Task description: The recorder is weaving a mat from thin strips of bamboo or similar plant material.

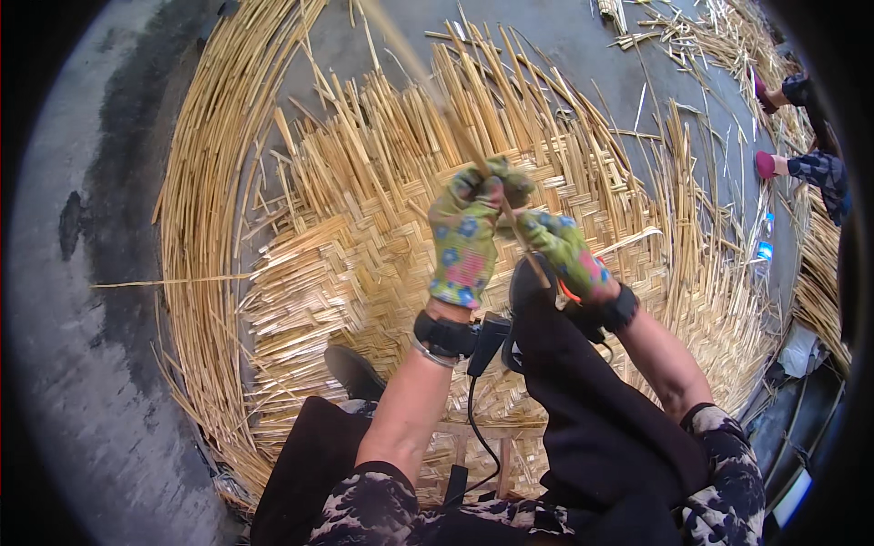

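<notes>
Both my hands wear green gloves with a floral print. My left hand (466, 238) is closed round a long, thin reed strip (462, 136), which slants from the top of the view down between my hands. Close beside it, my right hand (566, 252) is also closed on the strip, near its lower end. The strip's upper part is blurred. Below my hands a large mat (364, 282) of flat golden reed strips lies on the floor in a slanting weave. Loose strip ends stick out along its far edge. My shoes (353, 371) rest on the mat.
Long reeds (205, 173) lie in a curved bundle along the mat's left side. More loose reeds (719, 41) are scattered at the far right. Another person's magenta shoe (765, 165) and a plastic bottle (765, 238) are at the right. Grey concrete floor (100, 364) borders the left.
</notes>
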Available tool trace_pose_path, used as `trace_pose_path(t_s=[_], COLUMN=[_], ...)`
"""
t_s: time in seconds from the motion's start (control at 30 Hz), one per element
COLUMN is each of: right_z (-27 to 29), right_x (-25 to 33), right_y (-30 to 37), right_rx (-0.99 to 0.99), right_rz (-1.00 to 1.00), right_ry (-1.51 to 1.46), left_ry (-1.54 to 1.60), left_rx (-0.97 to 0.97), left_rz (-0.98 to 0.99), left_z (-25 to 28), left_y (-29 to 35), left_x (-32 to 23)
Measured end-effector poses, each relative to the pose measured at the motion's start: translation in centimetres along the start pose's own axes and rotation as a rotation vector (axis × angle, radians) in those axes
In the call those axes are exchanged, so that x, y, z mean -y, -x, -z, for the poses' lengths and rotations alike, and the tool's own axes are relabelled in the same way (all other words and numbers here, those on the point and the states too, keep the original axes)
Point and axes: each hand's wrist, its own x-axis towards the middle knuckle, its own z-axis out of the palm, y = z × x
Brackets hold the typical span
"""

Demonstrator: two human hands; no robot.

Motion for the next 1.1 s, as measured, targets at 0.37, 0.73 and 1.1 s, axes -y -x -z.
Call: trace_pose_path(t_s=[0.37, 0.73, 1.1], right_z=[-2.0, -1.0, -3.6], right_x=[-1.5, -1.8, -3.6], right_y=[-0.7, -0.1, 1.4], right_rx=[0.066, 0.16, 0.022], right_rz=[-0.81, -0.959, -0.652], right_ry=[-0.776, -0.902, -0.433], left_ry=[-0.508, -0.331, -0.4], left_rx=[-0.077, -0.002, -0.117], left_rz=[0.135, 0.196, 0.253], left_z=[3.5, 3.8, 4.5], left_y=[-0.4, -0.3, 0.7], left_x=[-1.1, 0.7, 2.9])
